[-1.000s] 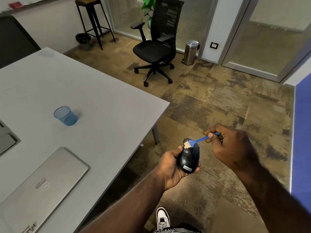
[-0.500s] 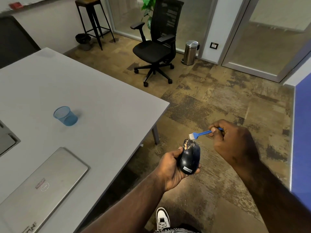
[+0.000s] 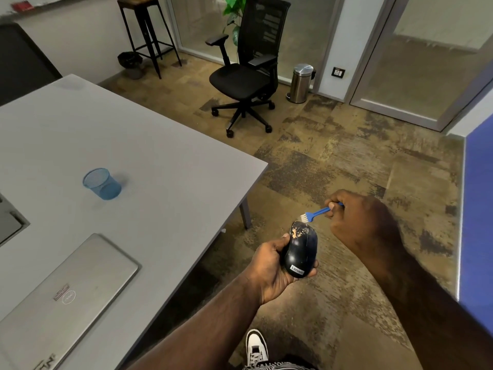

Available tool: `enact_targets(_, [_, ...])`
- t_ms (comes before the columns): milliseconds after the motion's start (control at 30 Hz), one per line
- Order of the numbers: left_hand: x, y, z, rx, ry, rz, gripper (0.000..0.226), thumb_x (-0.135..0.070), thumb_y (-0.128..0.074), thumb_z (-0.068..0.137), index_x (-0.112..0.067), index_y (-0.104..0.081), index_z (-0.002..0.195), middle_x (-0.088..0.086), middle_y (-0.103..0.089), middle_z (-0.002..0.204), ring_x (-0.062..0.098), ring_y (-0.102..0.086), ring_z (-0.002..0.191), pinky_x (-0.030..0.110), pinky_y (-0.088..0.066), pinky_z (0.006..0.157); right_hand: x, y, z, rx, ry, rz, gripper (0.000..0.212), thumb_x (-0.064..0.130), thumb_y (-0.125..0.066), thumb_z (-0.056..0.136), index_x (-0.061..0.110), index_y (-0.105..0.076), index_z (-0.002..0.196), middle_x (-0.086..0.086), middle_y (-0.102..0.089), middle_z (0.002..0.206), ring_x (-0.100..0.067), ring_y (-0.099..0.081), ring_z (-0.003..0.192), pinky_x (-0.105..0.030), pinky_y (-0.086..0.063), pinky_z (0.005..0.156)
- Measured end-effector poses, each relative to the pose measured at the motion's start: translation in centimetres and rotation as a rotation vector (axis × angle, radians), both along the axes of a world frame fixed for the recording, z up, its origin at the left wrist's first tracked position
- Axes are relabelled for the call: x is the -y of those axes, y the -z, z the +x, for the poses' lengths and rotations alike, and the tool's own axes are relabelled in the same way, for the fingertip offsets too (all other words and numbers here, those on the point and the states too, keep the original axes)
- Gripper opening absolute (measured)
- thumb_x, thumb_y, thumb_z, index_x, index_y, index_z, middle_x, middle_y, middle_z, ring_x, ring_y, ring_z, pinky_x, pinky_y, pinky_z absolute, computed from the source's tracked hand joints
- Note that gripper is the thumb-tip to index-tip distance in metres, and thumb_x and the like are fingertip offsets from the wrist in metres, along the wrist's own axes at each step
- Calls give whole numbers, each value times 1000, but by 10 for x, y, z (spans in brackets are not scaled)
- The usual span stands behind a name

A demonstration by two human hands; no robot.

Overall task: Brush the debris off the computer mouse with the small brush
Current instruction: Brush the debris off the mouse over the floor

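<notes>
My left hand (image 3: 269, 265) grips a black computer mouse (image 3: 301, 252) off the table's corner, above the carpet. Pale crumbs of debris (image 3: 298, 231) sit on the mouse's far end. My right hand (image 3: 360, 222) pinches the handle of a small blue brush (image 3: 316, 212) with white bristles. The bristles hang just above the mouse's far tip, close to the debris.
A grey table (image 3: 160, 161) lies to the left, carrying a blue mesh cup (image 3: 101, 184) and a closed silver laptop (image 3: 66, 297). A black office chair (image 3: 245, 76), a steel bin (image 3: 301, 82) and a stool (image 3: 144, 30) stand farther back. A blue panel (image 3: 477, 222) is on the right.
The brush lifted off the debris on the mouse and moved up and slightly right. The mouse stayed in my left hand.
</notes>
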State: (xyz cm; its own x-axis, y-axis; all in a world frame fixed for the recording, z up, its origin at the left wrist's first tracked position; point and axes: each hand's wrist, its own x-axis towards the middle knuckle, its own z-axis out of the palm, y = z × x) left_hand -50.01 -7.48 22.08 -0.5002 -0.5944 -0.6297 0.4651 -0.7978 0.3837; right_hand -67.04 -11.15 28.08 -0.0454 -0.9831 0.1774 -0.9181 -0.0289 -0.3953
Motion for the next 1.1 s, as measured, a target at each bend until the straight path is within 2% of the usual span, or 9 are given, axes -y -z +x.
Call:
enact_targets(133, [0, 1, 1, -3, -6, 2, 42, -32, -28, 103, -3, -54, 122, 25, -62, 107, 34, -62, 88, 41, -55, 76, -1, -1, -3, 128, -50, -50, 12, 18, -59, 88, 24, -70, 90, 7, -72, 72, -8, -57, 53, -21, -40, 48])
enact_targets(200, [1, 1, 2, 0, -7, 0, 43, -32, -28, 103, -3, -54, 121, 26, -61, 109, 35, -62, 89, 41, -55, 78, -2, 0, -3, 85, -83, -32, 12, 19, -59, 87, 24, -70, 89, 8, -71, 71, -4, -52, 49, -19, -34, 45])
enact_targets(300, [1, 1, 3, 5, -5, 5, 43, -33, -28, 103, -2, -54, 119, 26, -60, 109, 35, -62, 89, 41, -55, 78, 0, -1, -9, -8, 8, -25, 12, 21, -58, 88, 23, -70, 92, 5, -63, 64, -13, -52, 51, -20, -32, 47])
enact_targets(400, [2, 1, 4, -3, -8, 3, 44, -33, -28, 103, -2, -53, 120, 26, -61, 109, 35, -62, 89, 41, -55, 77, 0, -3, -14, -3, 10, -49, 12, 19, -59, 89, 20, -71, 92, 9, -53, 58, -3, -42, 48, -17, -24, 46])
enact_targets(533, [5, 2, 4, -11, -22, 5, 48, -32, -28, 103, 1, -51, 128, 26, -61, 107, 35, -62, 88, 40, -57, 75, -6, -9, -16, 49, -183, 62, 16, 16, -59, 90, 27, -71, 91, 15, -62, 67, -1, -51, 53, -24, -38, 45])
enact_targets(633, [3, 3, 4, -8, -24, 16, 45, -32, -29, 102, 0, -55, 121, 26, -62, 104, 35, -63, 87, 40, -57, 73, -4, -15, -24, 65, -193, 90, 19, 13, -58, 89, 27, -71, 92, 11, -70, 80, -6, -60, 66, -30, -51, 56])
enact_targets(767, [5, 4, 3, -5, -31, 31, 46, -32, -30, 102, 0, -52, 126, 26, -62, 107, 36, -62, 88, 42, -56, 75, -6, -20, -26, 124, -204, -14, 16, 9, -61, 89, 19, -72, 93, 15, -66, 78, 1, -57, 63, -17, -40, 53])
enact_targets(933, [6, 3, 0, 14, -21, 19, 43, -32, -28, 103, -3, -54, 122, 25, -62, 105, 35, -62, 87, 42, -55, 76, -15, -17, -11, 160, -261, 25, 16, 14, -62, 87, 27, -71, 89, 19, -64, 73, -1, -61, 63, -28, -52, 51])
enact_targets(1100, [4, 3, 0, 19, -4, 7, 44, -31, -29, 102, 0, -53, 124, 26, -61, 107, 35, -62, 87, 41, -56, 75, -3, -2, -9, 68, -76, 14, 13, 19, -59, 91, 24, -71, 90, 6, -67, 71, -5, -49, 51, -22, -33, 46])
